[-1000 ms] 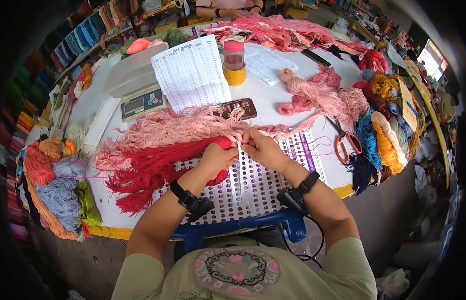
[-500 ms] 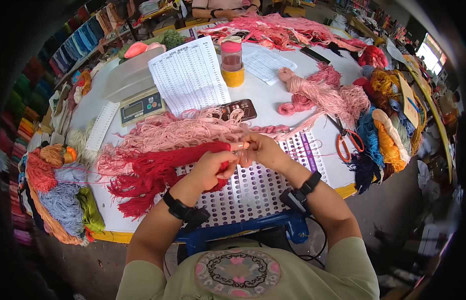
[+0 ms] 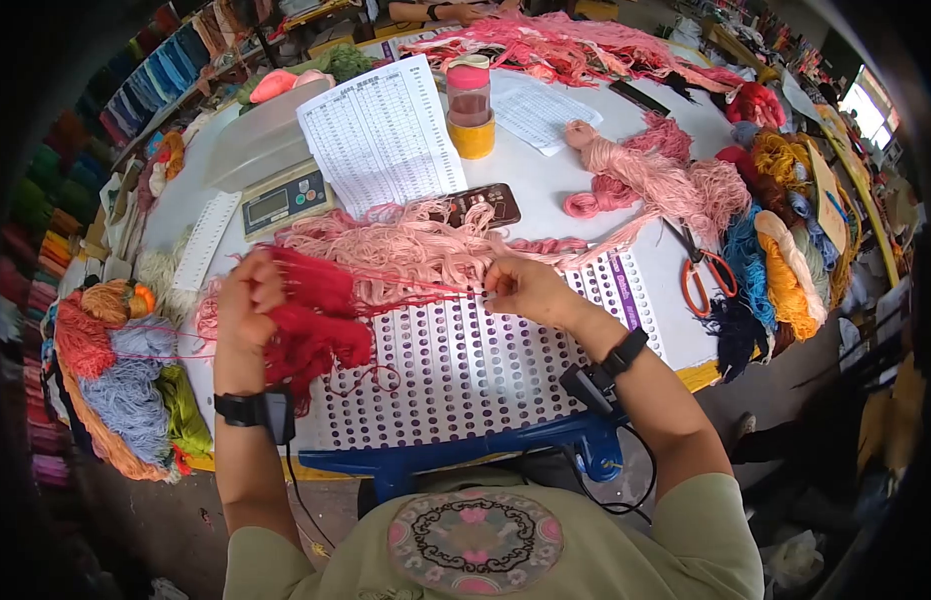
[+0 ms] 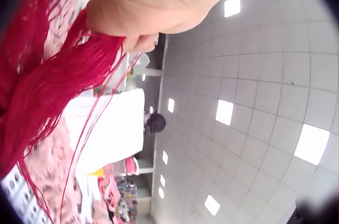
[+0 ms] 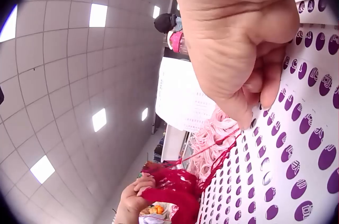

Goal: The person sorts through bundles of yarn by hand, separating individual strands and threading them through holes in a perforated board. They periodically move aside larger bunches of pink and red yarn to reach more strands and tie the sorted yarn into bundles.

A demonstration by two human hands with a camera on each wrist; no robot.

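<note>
At the left side of the table, my left hand (image 3: pixel 249 310) is raised and grips a hank of crimson yarn (image 3: pixel 320 290), which hangs down in loose loops. In the left wrist view the crimson hank (image 4: pixel 58 86) spills from under the curled fingers. Several thin crimson strands stretch from the hank across to my right hand (image 3: pixel 530 292). Its thumb and fingertips pinch the strand ends low over a white perforated sheet (image 3: pixel 455 385) with rows of holes. In the right wrist view those crimson strands (image 5: pixel 220 155) run to the fingertips.
Pale pink yarn (image 3: pixel 405 250) lies just behind the strands, beside a phone (image 3: pixel 497 205). Farther back are a digital scale (image 3: pixel 285 205), a printed sheet (image 3: pixel 380 135) and a pink-lidded bottle (image 3: pixel 468 105). Orange-handled scissors (image 3: pixel 707 283) lie at right, near colored skeins (image 3: pixel 780 275).
My left hand has moved from beside the right hand out to the left, lifting the crimson hank and drawing strands taut between them. The right hand stays over the perforated sheet.
</note>
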